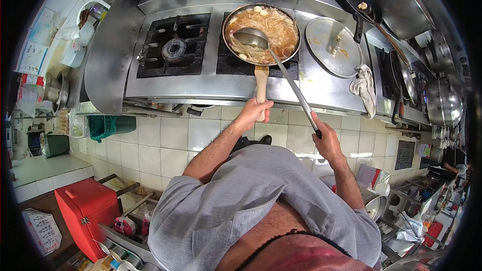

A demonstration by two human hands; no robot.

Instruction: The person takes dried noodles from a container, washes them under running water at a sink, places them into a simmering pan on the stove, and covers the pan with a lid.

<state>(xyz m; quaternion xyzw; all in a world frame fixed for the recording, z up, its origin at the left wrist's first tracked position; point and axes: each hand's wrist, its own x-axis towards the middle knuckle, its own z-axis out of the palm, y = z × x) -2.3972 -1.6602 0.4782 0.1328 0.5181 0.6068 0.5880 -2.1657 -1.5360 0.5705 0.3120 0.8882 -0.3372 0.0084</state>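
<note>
A pan (275, 15) full of noodle-like strands in orange-brown broth, with pale round pieces near its rim, sits over the right front burner. My left hand (254, 112) is wrapped round its light wooden handle (261, 83). In my right hand (326, 138) is the dark end of a long metal ladle (296, 90). The ladle's bowl lies in the food at the pan's left side, and its shaft crosses the pan's lower right rim.
A bare burner (174, 48) is left of the pan. To the right are a large round lid (334, 45), a crumpled cloth (365, 90) and a small black pan (354, 0). Blue flames burn at the back. A red box (88, 216) stands lower left.
</note>
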